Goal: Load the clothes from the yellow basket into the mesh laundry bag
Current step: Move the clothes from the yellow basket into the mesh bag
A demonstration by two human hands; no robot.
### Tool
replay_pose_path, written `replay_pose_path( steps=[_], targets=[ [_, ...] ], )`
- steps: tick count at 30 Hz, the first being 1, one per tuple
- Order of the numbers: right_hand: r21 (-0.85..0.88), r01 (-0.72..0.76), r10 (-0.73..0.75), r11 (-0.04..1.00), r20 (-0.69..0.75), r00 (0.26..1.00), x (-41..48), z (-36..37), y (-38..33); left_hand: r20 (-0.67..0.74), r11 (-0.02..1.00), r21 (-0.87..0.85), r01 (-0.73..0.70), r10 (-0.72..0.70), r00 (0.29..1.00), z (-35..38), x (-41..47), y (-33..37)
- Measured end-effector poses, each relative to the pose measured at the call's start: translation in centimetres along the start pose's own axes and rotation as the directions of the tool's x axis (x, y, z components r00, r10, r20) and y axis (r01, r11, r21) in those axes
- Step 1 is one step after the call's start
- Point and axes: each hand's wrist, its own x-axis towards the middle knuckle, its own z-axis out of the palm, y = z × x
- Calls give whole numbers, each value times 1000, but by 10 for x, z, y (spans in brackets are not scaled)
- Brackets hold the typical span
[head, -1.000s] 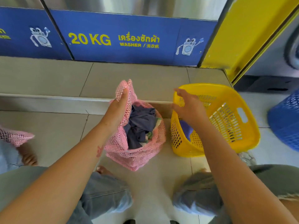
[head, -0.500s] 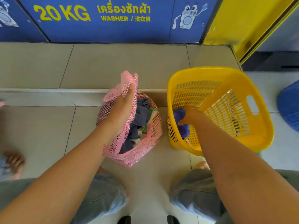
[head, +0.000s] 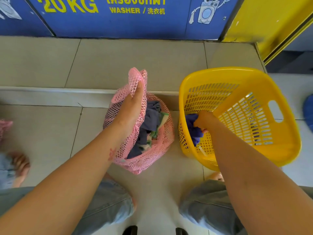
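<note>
At centre frame the left hand [head: 131,107] grips the raised rim of the pink mesh laundry bag [head: 157,150], which holds dark clothes. Just to its right, the right hand [head: 205,120] clutches a blue garment [head: 192,128] inside the tilted yellow basket [head: 271,92]

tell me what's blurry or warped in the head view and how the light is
Head view: the pink mesh bag and yellow basket are sharp at centre; the foot at the left edge is smeared; tile joints bow from the wide lens; light is soft and even, no hard shadows or glare.
</note>
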Motion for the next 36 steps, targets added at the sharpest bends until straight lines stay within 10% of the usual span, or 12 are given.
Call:
replay_pose_path(
  steps=[12, 18, 26, 29, 31, 33, 36],
  targets=[
    [213, 400, -147, 891, -700, 699, -190, -100, -77, -89, 978, -186, -98, 82, 993, -73, -56, 13],
    [377, 637, -346, 673, -600, 721, -250, -123, -131, -61, 975, -191, -117, 107, 992, -99, -65, 11],
    [682, 442, -429, 583, -204, 880, -200, -26, -193, -22, 931, -342, -129, 129, 991, -112, -54, 5],
    [192, 531, -499, 825, -194, 845, -173, 25, -204, 0, 938, -340, -72, 76, 997, -116, -45, 0],
    [-341, 535, -631, 773, -324, 705, -166, 49, -201, 5, 953, -296, -68, 73, 997, -118, -42, -3],
    [-489, 546, -732, 680, -420, 536, -162, 62, -201, -10, 957, -285, -50, 49, 999, -121, -39, -5],
    [-439, 632, -763, 639, -256, 594, -147, 78, -206, -9, 956, -284, -80, 80, 997, -121, -40, -3]
  ],
)
